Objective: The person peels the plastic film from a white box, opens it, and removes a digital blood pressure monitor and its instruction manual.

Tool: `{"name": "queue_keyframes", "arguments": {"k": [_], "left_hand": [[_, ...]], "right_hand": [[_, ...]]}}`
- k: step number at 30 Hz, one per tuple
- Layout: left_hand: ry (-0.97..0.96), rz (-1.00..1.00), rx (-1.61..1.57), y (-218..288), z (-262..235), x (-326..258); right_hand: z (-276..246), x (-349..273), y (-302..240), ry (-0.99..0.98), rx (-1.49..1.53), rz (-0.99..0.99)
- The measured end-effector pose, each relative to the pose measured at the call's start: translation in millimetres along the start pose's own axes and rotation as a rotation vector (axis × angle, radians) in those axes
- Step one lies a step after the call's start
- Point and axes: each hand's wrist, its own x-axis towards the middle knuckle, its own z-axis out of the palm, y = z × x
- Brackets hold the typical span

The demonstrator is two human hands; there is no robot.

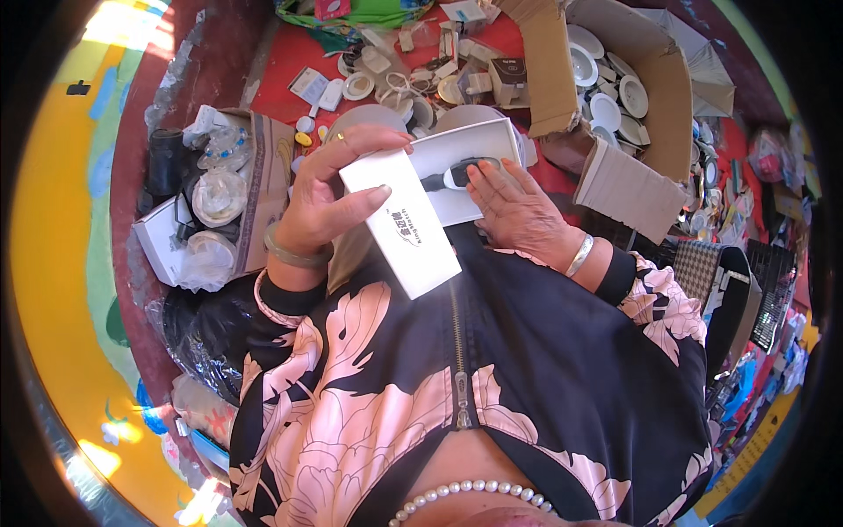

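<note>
My left hand (342, 189) grips a white cardboard box lid (404, 227) with dark print, thumb on its face and fingers behind the far end. The lid is tilted and overlaps the left part of an open white box (499, 134) above my lap. Inside the box lies a black, white-edged device (457, 175); its kind cannot be made out, and the lid hides part of it. My right hand (518, 206) lies with outstretched fingers over the device's right end and the box's near edge, the thumb lower against the outside.
A large cardboard box (659, 61) of round white lamp-like fixtures stands at far right. Small boxes and white parts crowd the red cloth (285, 66) ahead. At left, a carton (266, 180) stands beside plastic-wrapped pieces (219, 195). More small goods (707, 193) fill the right side.
</note>
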Motion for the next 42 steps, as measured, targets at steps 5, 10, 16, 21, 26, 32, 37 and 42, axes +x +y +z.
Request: {"name": "queue_keyframes", "arguments": {"k": [5,10,16,21,26,32,37,42], "left_hand": [[0.002,0.0,-0.017,0,-1,0],[-0.018,-0.013,0.061,0,6,7],[-0.076,0.0,0.373,1,20,32],[-0.056,-0.143,0.421,-14,47,68],[-0.151,0.114,0.965,-42,78,100],[-0.173,0.038,0.683,-43,72,122],[0.038,-0.001,0.643,-27,-5,89],[0.242,-0.314,-0.108,-83,-23,9]], "right_hand": [[-2,-4,10,0.19,0.423,-0.007],[-4,-19,12,0.483,1.329,0.223],[-7,-19,15,0.719,1.593,0.862],[6,-18,18,0.528,1.71,0.494],[-1,-12,18,0.426,1.757,0.492],[-23,-3,8,0.527,2.016,0.599],[-24,-6,5,0.522,1.961,0.66],[-2,-9,6,0.484,1.541,0.664]]}}
